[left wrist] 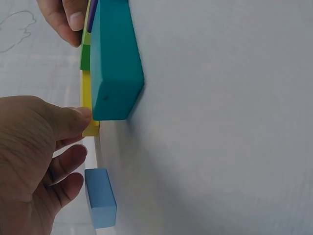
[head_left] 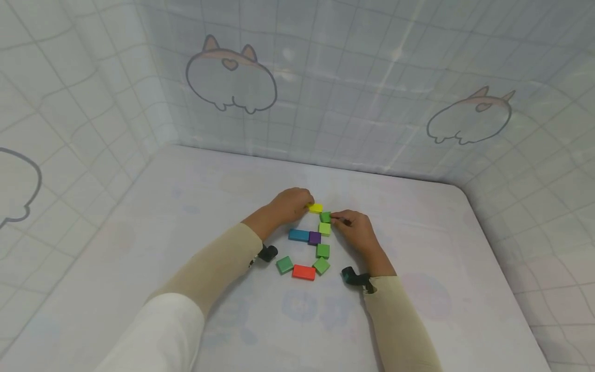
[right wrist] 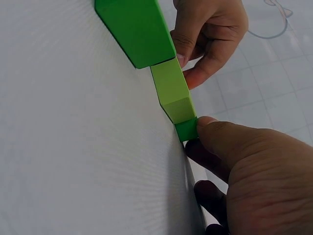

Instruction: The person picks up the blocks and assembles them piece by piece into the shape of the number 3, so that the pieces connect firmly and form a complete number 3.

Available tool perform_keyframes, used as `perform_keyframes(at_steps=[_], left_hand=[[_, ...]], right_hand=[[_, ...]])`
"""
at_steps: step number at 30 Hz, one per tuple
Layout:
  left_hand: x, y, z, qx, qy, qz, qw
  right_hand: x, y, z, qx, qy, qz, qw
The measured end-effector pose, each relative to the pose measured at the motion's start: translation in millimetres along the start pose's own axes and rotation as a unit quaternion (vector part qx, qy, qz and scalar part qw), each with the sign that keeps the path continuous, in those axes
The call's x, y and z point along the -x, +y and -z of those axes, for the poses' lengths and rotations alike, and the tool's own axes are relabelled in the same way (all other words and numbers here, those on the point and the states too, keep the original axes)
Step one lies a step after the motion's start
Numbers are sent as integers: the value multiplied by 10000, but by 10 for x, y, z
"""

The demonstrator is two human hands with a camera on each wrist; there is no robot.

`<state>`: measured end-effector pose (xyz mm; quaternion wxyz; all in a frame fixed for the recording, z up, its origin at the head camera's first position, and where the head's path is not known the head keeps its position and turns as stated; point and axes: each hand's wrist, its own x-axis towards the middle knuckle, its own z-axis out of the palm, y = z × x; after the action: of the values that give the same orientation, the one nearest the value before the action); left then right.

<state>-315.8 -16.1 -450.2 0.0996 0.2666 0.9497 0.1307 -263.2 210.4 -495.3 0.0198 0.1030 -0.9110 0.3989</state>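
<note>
At the far end of a curved row of blocks, my left hand (head_left: 292,204) pinches a yellow block (head_left: 317,208) by its left end. My right hand (head_left: 358,230) holds the right side of a green block (head_left: 325,217) between thumb and forefinger, just nearer than the yellow one. A lime block (head_left: 324,229) follows, beside my right fingertips. A blue block (head_left: 298,235) and a purple block (head_left: 314,237) lie end to end, pointing left from the row. In the left wrist view, a light blue block (left wrist: 100,198) sits near my left fingers; my hand hides it from the head view.
Nearer to me the row goes on with a green block (head_left: 323,251), a turned green block (head_left: 321,266), a red block (head_left: 304,272) and a darker green block (head_left: 285,265). Wrist cameras jut from both sleeves. A tiled-pattern wall (head_left: 325,129) stands behind the white table (head_left: 195,181).
</note>
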Motion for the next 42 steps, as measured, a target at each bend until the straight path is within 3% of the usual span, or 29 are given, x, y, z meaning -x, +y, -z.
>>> perform_keyframes(at_steps=[42], left_hand=[[23, -22, -44, -202, 73, -73, 9997]], right_hand=[[3, 25, -23, -30, 42, 48, 10000]])
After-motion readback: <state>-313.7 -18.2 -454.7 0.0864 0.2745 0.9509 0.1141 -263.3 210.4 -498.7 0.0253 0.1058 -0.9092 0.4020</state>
